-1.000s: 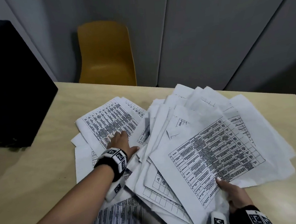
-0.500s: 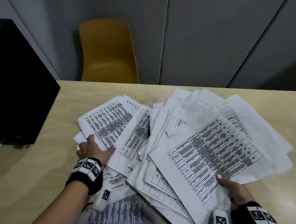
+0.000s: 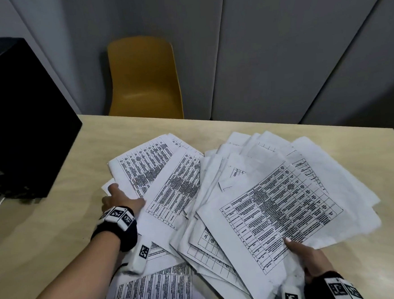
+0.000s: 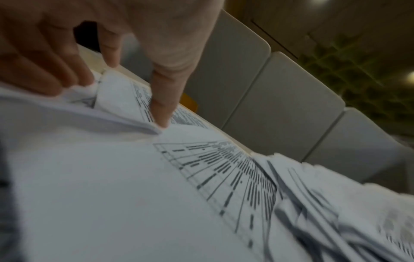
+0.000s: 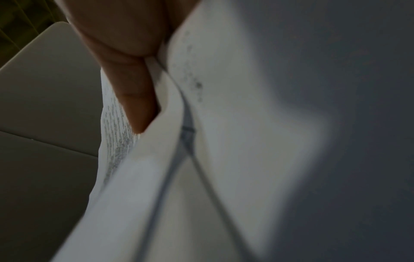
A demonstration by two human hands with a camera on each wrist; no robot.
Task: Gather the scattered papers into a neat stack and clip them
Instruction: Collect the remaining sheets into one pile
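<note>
Several white printed papers [image 3: 277, 209] lie fanned and overlapping on the beige table [image 3: 46, 241]. My right hand [image 3: 308, 260] grips the near corner of the big right-hand bundle, thumb [image 5: 134, 99] on top and the other fingers hidden beneath the sheets [image 5: 224, 124]. My left hand [image 3: 120, 199] is at the left edge of the left-hand sheets [image 3: 146, 167]. In the left wrist view its fingers [image 4: 51, 78] and thumb [image 4: 161, 106] pinch a crumpled paper edge [image 4: 107, 92]. Another printed sheet [image 3: 152, 292] lies near the table's front edge under my left forearm. No clip shows in any view.
A large black box [image 3: 19, 119] stands on the table's left side, close to the papers. A yellow chair [image 3: 144, 78] is behind the far edge, in front of grey wall panels. Bare tabletop lies left of my arm and along the far and right edges.
My left hand has slid left, from the middle of the left sheets to their outer edge, uncovering a printed sheet. My right hand still holds the same bundle.
</note>
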